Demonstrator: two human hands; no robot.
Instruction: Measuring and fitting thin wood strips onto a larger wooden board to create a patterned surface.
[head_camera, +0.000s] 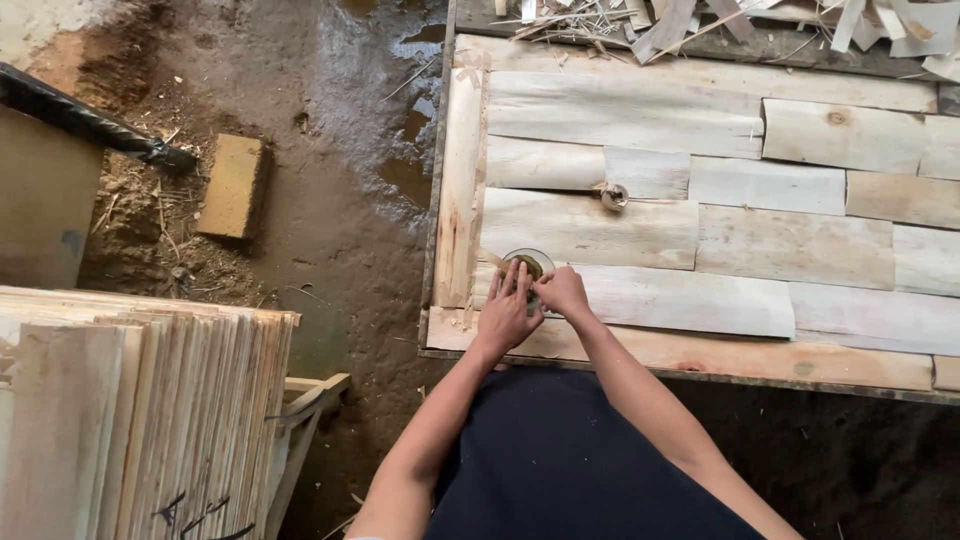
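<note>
Seen from above: a tape roll lies flat on pale veneer sheets laid across a work board, near its front-left corner. The roll sits just beyond the fingertips of both hands. L hand is spread, fingers extended and touching the roll's near rim; R hand is pinched at the roll's right edge, apparently on a tape end, though grip can't be confirmed. Hands are side by side, both equally near.

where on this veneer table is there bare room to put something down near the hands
Bare sheet lies right of the right hand, along the long pale strip, and on the wide sheets toward the far right. It is crowded at the round tape roll under the left hand, by the small roll, and at the scrap pile.
</note>
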